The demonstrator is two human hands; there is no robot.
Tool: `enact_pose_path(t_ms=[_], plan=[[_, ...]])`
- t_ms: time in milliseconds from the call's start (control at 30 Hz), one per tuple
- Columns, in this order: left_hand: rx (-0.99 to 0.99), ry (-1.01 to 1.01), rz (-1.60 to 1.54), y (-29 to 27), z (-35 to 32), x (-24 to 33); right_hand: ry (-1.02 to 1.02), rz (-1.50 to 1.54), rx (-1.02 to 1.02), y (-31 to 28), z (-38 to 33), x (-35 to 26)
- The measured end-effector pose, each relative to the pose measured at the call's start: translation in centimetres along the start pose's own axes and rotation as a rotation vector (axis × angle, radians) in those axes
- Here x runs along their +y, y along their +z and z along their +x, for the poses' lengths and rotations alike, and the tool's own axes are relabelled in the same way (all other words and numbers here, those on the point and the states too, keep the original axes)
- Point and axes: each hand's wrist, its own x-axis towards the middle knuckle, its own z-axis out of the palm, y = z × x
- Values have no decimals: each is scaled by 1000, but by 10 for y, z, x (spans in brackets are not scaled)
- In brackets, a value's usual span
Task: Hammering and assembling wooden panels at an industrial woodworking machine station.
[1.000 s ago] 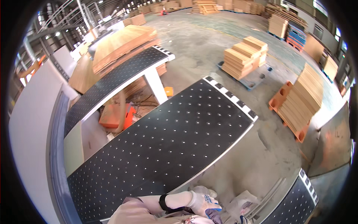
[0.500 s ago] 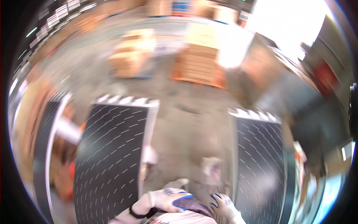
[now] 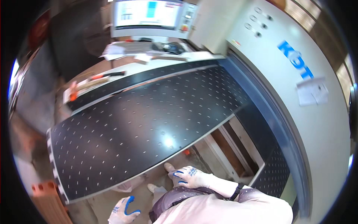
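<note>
My left hand (image 3: 121,211), in a white glove with blue fingertips, is at the lower left. Its thumb and fingers are spread in a C shape with nothing between them. My right hand (image 3: 192,177), gloved alike, hangs in front of my thigh, fingers loosely bent and apart, empty. The forearm behind it wears a dark band. Both hands are apart from the long black table (image 3: 123,127) in front of me, whose top carries rows of small pale marks.
A large white machine cabinet (image 3: 276,71) stands at the right. Beyond the table are a monitor (image 3: 147,15), papers (image 3: 113,51) and an orange-and-black tool (image 3: 108,75) on a white ledge. Reddish-orange stacked pieces (image 3: 50,201) stand at the lower left. A second black table section (image 3: 274,170) lies right.
The view has swung from the floor with cartons on pallets to the table, monitor and white cabinet. My left hand has moved away from my body; my right hand now hangs before my thigh.
</note>
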Motion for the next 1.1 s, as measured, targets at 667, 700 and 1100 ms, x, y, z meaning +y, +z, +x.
enact_pose_path(t_ms=[667,700,1100], plan=[[491,159,599,84,261,-28,484,170,315,12,-66,97],[488,159,580,83,260,-28,478,163,297,6,-62,99],[464,206,536,94,270,-40,1021,131,542,90,-193,90]])
